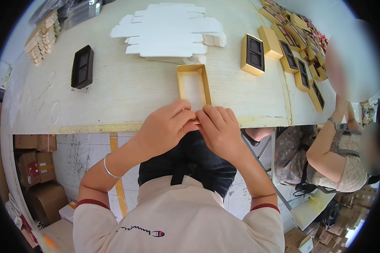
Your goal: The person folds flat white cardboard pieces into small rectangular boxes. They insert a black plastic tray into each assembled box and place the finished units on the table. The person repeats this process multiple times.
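Observation:
At the table's near edge stands an open-topped gold cardboard box with a pale inside base, its long sides running away from me. My left hand is closed, thumb and fingers pinching the box's near end. Close beside it, my right hand has its fingers bent over the right part of that same end. Both hands hide the near wall and its corners. Just beyond the box lies a stack of flat white card blanks. A black plastic insert tray sits apart on the left.
On the right stands a gold box with a black insert, beside a plain gold box and several more boxes. Stacked pale card strips lie far left. A co-worker's arm shows at right. Cartons stand below the table, left.

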`<action>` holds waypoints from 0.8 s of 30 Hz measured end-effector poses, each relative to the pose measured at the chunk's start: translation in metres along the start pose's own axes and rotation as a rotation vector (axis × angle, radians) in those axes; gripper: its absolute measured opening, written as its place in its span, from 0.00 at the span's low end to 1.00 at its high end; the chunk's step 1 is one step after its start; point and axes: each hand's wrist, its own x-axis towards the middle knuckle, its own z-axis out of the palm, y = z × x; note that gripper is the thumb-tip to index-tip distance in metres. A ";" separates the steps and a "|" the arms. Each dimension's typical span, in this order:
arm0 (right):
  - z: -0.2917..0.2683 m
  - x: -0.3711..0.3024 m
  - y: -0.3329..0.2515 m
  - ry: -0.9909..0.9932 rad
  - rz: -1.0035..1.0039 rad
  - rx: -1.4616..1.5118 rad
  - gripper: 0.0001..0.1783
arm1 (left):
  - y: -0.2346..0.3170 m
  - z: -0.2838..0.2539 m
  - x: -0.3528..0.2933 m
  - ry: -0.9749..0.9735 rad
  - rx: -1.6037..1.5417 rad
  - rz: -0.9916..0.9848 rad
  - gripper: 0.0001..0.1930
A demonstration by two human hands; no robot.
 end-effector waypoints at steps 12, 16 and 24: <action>-0.044 0.033 0.028 -0.623 -0.022 0.438 0.07 | 0.015 -0.039 0.012 -0.345 0.151 0.023 0.22; -0.052 0.043 0.028 -0.694 -0.111 0.498 0.15 | -0.002 -0.065 0.015 -0.263 0.258 0.066 0.42; -0.033 0.121 0.023 -0.081 -0.018 0.491 0.15 | -0.032 -0.033 -0.018 0.050 0.280 -0.116 0.35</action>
